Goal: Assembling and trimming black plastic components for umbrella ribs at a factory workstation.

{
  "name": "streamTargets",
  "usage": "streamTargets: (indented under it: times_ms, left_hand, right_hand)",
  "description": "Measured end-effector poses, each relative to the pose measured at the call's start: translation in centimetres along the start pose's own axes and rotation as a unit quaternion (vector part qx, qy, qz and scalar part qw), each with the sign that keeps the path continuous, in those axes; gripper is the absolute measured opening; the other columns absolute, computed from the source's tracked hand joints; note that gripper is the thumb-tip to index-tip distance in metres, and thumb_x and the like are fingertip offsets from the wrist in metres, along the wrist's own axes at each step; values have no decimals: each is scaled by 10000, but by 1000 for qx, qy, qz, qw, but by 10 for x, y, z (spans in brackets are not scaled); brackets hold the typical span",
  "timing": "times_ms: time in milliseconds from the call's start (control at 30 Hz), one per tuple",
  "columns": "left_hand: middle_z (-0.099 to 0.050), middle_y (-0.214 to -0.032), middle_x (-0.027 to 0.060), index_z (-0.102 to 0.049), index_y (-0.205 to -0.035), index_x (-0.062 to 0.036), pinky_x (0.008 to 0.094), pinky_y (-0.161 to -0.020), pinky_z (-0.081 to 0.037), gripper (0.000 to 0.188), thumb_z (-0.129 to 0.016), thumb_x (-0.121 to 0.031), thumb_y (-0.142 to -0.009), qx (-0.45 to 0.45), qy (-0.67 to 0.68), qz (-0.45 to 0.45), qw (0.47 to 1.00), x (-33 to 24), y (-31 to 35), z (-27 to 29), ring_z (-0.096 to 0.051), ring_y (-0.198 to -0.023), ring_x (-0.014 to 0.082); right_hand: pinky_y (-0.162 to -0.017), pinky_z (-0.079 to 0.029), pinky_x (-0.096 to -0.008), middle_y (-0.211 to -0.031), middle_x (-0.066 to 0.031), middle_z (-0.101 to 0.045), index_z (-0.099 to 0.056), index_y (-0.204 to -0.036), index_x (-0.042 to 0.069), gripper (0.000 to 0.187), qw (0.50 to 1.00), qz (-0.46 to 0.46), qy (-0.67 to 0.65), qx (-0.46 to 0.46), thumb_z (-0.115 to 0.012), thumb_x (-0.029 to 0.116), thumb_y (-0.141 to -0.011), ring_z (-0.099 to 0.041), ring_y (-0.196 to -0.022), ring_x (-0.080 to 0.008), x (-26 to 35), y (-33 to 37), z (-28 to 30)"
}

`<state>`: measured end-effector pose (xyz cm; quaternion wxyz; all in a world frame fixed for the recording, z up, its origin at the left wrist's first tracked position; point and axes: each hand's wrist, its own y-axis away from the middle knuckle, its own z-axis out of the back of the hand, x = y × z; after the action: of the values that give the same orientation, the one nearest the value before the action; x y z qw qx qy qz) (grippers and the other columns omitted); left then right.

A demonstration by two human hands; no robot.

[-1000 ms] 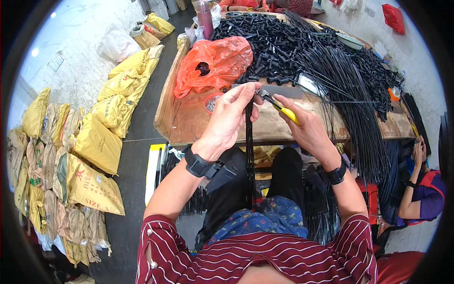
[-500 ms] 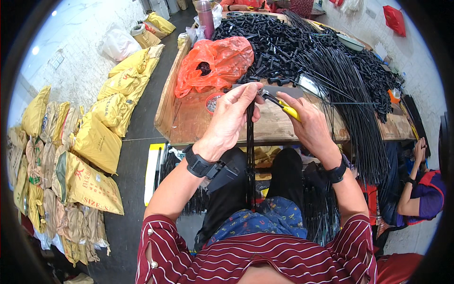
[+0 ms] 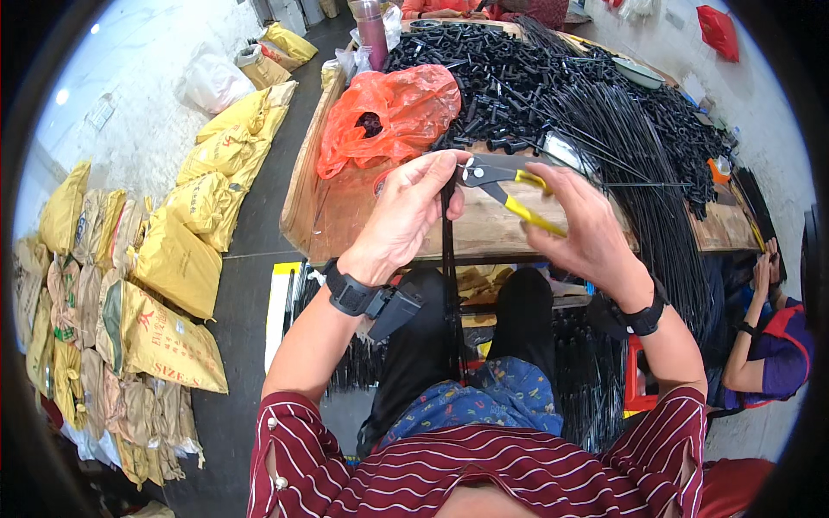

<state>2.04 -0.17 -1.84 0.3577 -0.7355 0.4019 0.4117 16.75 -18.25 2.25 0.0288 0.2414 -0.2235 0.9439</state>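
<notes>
My left hand (image 3: 413, 203) is closed around the upper end of a bundle of thin black rods (image 3: 448, 276), which hangs down between my knees. In my right hand (image 3: 583, 220) is a pair of yellow-handled pliers (image 3: 490, 183), their handles spread apart. The dark plier head points left and meets the top of the rods beside my left fingertips. Whether the jaws bite on a rod cannot be made out. Behind the left hand lies an orange-red plastic bag (image 3: 406, 95) with small dark pieces inside.
A big heap of short black tubular parts (image 3: 509, 78) covers the far side of the wooden table (image 3: 518, 235). Long black rods (image 3: 643, 190) hang over its right edge. Yellow sacks (image 3: 177, 259) line the floor at left. At far right sits a co-worker (image 3: 768, 345).
The pliers' handles have spread wider and the tool has turned, showing its flat side. My right hand has opened out and its forearm has shifted right. The left hand has moved slightly left.
</notes>
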Motion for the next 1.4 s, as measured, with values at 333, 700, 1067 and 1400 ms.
streamTargets:
  times_ms: [333,700,1067,1400]
  left_hand:
    - [-548,-828,19,-559,-1172,26,251,-628,-394,379,-495,-297,-985,-1,30,14,999,-1,0,-3,-474,-668,91]
    - [-562,-842,7,-564,-1163,12,251,-634,-383,387,-500,-323,-980,-45,11,-7,999,0,1,-4,-464,-674,84]
    - [-491,-801,12,-531,-1172,16,266,-641,-369,454,-371,-379,-1016,3,-71,-8,997,2,1,-6,-409,-657,105]
    - [-539,-841,34,-520,-1169,2,257,-628,-376,451,-406,-401,-1003,18,-87,-22,996,3,1,-7,-429,-662,103]
  right_hand:
    - [-619,-513,-210,-830,-105,-650,-494,-1252,29,414,754,-298,-525,257,-580,267,-924,-647,-668,-139,-7,5,0]
    - [-788,-495,-379,-1121,-168,-576,-484,-1253,-12,625,949,205,202,-128,-711,93,-680,-599,-951,-318,-25,3,-9]
    - [-702,-558,-313,-874,-129,-649,-445,-1310,16,393,830,-258,-400,292,-469,230,-982,-673,-717,-204,-11,-5,6]
    - [-773,-558,-365,-1015,-266,-644,-320,-1375,-29,574,752,-257,-506,336,-418,383,-987,-683,-880,-324,-12,-15,26]
